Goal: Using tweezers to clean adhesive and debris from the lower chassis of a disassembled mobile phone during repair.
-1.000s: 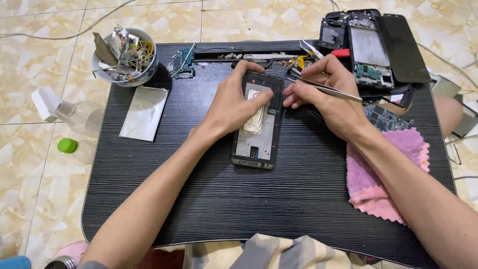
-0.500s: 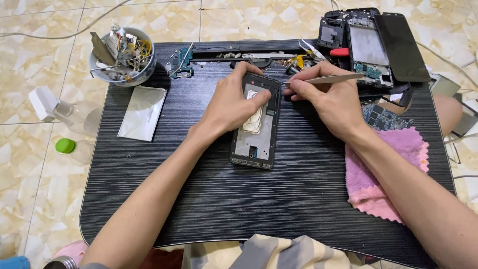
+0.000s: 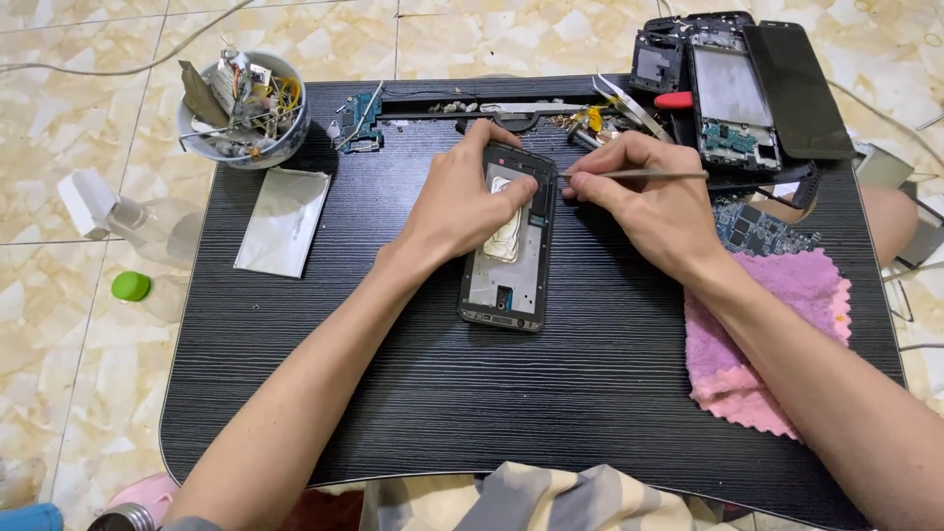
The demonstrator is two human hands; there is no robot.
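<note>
Black and thin, the opened phone (image 3: 508, 241) looks light and fragile, so my left hand (image 3: 462, 202) presses it flat on the desk (image 3: 413, 393) by its edges while my right hand (image 3: 639, 192) pinches tweezers (image 3: 639, 174).

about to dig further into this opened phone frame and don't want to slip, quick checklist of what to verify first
1. Left hand pins the phone frame flat on the black table: ok.
2. Right hand grips the metal tweezers, tip at the frame's upper right edge: ok.
3. Left fingers lie close to the tweezer tip: not ok.
4. Exact part under the tip: cannot tell.
5. Pink cloth lies under the right forearm, clear of the frame: ok.
6. Loose boards and parts crowd the table's far right corner near the right hand: not ok.
</note>
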